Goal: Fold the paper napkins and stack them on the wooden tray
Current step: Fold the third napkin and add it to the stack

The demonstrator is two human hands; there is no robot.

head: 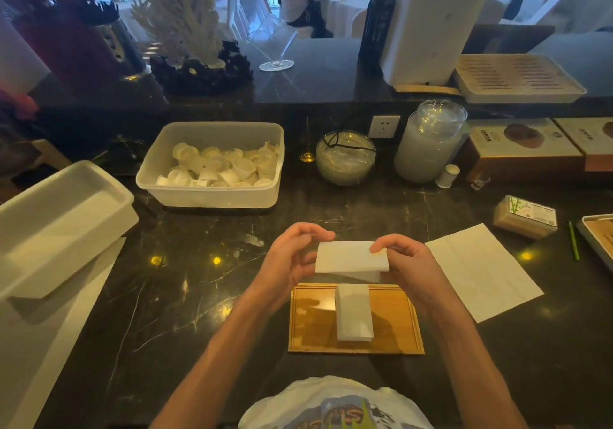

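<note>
A white folded napkin (350, 259) is held crosswise above the far edge of the wooden tray (311, 325). My left hand (292, 259) grips its left end and my right hand (403, 262) pinches its right end. A small stack of folded napkins (354, 312) lies lengthwise in the middle of the tray, just below the held one. An unfolded napkin (481, 269) lies flat on the dark counter to the right of my right hand.
A clear tub of small cups (212, 166) stands behind the hands. A white lidded bin (56, 223) sits at the left over white sheets (49, 329). Glass jars (428, 143), boxes and a toothpick pack (524, 218) line the right side.
</note>
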